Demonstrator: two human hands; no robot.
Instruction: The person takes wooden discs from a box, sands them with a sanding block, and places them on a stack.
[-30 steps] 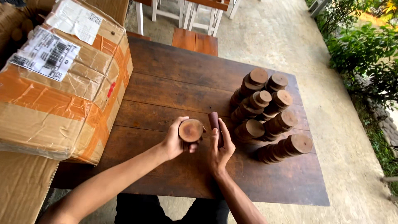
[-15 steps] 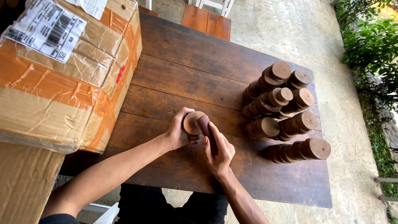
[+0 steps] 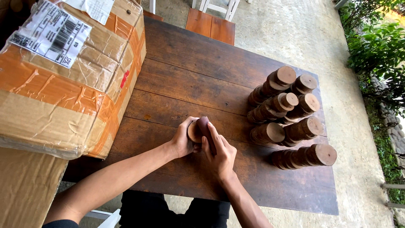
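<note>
The left hand (image 3: 182, 141) was curled around a small round wooden disc (image 3: 194, 131), gripping it from the left with the fingers wrapped behind it and the pale cut face turned up and toward the camera. The right hand (image 3: 219, 154) was closed around a dark reddish-brown block (image 3: 205, 128), its fingers laid along the block and pressing it against the right edge of the disc. Disc and block touched each other, and both sat just above the dark wooden table (image 3: 181, 84), near the middle of its near half.

On the table, to the right of the hands and apart from them, stood 7 stacks of wooden discs (image 3: 291, 114), all leaning or lying with their round faces turned up and to the right. At the table's left edge a large cardboard box (image 3: 63, 80) wrapped in orange and clear tape rested partly on the boards, with a white label on its upper face. Beyond the table's far edge a wooden stool (image 3: 211, 26) stood on the concrete floor (image 3: 287, 33).
</note>
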